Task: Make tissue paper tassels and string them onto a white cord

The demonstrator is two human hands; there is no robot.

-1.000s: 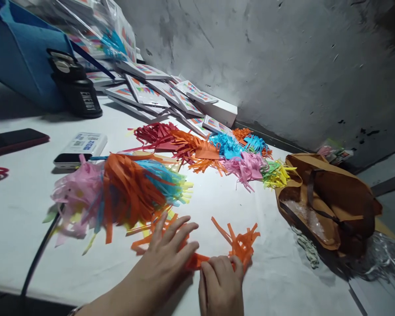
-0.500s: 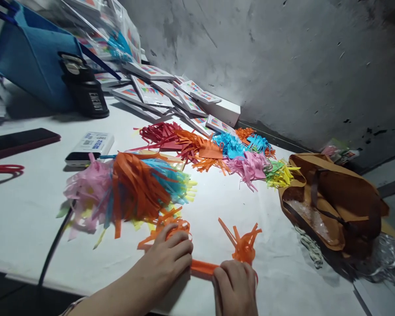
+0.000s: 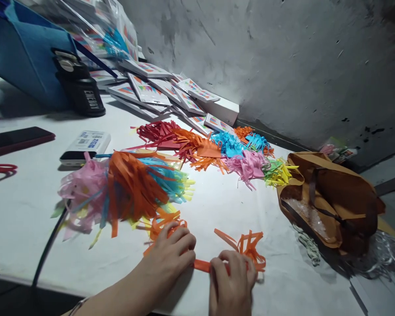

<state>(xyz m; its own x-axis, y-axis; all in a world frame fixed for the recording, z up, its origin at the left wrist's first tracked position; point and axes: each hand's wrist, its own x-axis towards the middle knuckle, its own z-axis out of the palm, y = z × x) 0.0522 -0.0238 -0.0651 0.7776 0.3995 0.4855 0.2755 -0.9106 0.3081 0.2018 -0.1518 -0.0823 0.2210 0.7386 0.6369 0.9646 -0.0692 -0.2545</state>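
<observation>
On the white table, my left hand [image 3: 171, 259] and my right hand [image 3: 232, 281] both have curled fingers closed on one orange paper tassel [image 3: 202, 265]. Its narrow rolled middle shows between them. Cut orange strips fan out beyond my right fingers, and more spread past my left fingertips. The grip under my fingers is partly hidden. Just beyond my left hand lies a loose heap of fringed paper tassels [image 3: 131, 188] in pink, orange, blue and yellow.
Behind lies a row of finished-looking tassels [image 3: 209, 149] in several colours. Farther back are flat printed boxes [image 3: 151, 92], a black bottle [image 3: 80, 87] and a blue bag [image 3: 29, 57]. A white power bank [image 3: 85, 147] and phone [image 3: 18, 140] lie left; a brown bag [image 3: 329, 197] stands right.
My right fingers have shifted and bent more over the rolled strip. The orange strips at the right end have tipped over and spread to the right. The view has moved slightly.
</observation>
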